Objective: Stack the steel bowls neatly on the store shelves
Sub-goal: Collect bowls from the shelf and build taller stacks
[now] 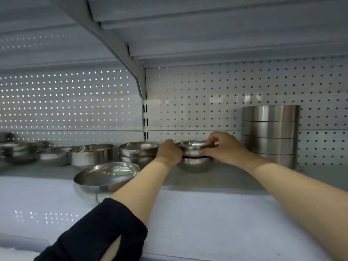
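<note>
A small steel bowl (192, 147) sits on top of a rounder steel bowl (194, 164) at the back of the white shelf (216, 213). My left hand (168, 150) grips the upper bowl's left rim. My right hand (224, 146) pinches its right rim, thumb below and fingers over the edge. A thin dark gap shows between the two bowls. Left of them stands a pair of nested bowls (138, 150). A wide shallow bowl (106, 175) lies tilted nearer the front.
A tall stack of straight-sided steel containers (270, 134) stands right of my hands against the pegboard back wall (207, 102). More bowls (92, 154) and pans (17, 149) fill the left. A shelf bracket (131, 63) slopes overhead.
</note>
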Tool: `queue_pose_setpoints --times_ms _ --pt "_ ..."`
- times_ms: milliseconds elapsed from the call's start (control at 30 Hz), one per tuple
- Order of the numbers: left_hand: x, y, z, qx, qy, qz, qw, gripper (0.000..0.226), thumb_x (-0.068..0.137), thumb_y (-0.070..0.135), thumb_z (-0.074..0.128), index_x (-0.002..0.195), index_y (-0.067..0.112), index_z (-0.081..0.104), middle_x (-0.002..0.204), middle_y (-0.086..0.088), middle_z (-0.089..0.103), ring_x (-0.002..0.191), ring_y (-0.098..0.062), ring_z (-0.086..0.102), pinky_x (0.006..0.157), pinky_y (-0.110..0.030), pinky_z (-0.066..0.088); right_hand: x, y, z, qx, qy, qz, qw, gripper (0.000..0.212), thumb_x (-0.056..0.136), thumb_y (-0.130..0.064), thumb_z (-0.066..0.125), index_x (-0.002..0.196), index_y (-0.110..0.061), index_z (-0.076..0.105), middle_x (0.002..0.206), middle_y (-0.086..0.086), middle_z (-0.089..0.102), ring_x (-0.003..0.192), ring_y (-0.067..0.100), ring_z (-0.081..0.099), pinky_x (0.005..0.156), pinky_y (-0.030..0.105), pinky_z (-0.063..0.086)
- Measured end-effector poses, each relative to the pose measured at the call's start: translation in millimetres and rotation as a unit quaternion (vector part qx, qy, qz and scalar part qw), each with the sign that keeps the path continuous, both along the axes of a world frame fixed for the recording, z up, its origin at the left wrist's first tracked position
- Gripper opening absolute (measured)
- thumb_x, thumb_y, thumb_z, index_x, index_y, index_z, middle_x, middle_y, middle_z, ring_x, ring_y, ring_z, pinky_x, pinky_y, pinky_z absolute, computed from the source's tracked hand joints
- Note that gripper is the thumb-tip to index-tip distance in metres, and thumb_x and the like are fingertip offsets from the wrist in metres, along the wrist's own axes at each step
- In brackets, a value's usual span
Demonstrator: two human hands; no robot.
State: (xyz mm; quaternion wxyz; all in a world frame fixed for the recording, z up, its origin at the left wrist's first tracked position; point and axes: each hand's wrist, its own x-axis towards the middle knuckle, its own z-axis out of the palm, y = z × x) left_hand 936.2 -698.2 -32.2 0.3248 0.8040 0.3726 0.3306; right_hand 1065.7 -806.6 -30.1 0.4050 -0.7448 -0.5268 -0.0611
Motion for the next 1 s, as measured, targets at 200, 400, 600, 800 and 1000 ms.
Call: queue_pose_setpoints --times_ms 200,400,600,800,1000 --pt "-5 -5 1 0.013 0.056 0.000 0.998 0.033 0.091 -0.003 0.032 0.121 -0.005 0.047 0.126 -0.021 0.052 0.116 -0.032 0.051 0.090 -0.028 0.040 -1 0 -3 -0.011 -0.015 -0.006 1.000 0.029 0.072 -0.039 0.075 0.085 -0.018 0.060 0.093 -0.003 0.062 0.087 0.013 0.058 0.075 0.028 0.046" --pt "-8 -8 1 0.003 0.054 -0.001 0.999 0.035 0.090 -0.004 0.032 0.121 -0.006 0.048 0.126 -0.022 0.053 0.117 -0.034 0.051 0.097 -0.032 0.042 -1 0 -5 -0.017 -0.026 -0.006 1.000 0.026 0.074 -0.037 0.074 0.085 -0.018 0.060 0.092 -0.001 0.062 0.085 0.013 0.057 0.073 0.028 0.046" --pt "-20 -28 21 0.069 0.070 0.007 0.995 0.042 0.093 0.000 0.035 0.134 0.002 0.040 0.139 -0.014 0.047 0.126 -0.029 0.046 0.099 -0.030 0.040 -8 -2 1 -0.019 -0.096 -0.029 0.995 0.031 0.076 -0.040 0.072 0.097 -0.023 0.057 0.108 -0.005 0.057 0.099 0.013 0.053 0.075 0.026 0.041" --pt "-90 -32 64 0.212 0.141 0.076 0.964 0.052 0.087 -0.002 0.044 0.137 0.010 0.039 0.140 -0.010 0.045 0.124 -0.027 0.048 0.092 -0.028 0.044 -61 -9 26 -0.019 -0.100 0.084 0.991 0.038 0.081 -0.042 0.067 0.113 -0.039 0.047 0.121 -0.017 0.043 0.118 0.006 0.042 0.090 0.022 0.037" --pt "-211 6 20 0.218 0.259 0.134 0.931 0.040 0.088 0.002 0.042 0.126 0.010 0.051 0.129 -0.009 0.057 0.116 -0.026 0.055 0.093 -0.033 0.045 -135 -5 17 -0.149 -0.164 0.198 0.955 0.050 0.076 -0.044 0.068 0.121 -0.043 0.046 0.123 -0.020 0.046 0.099 -0.006 0.047 0.070 0.005 0.035"
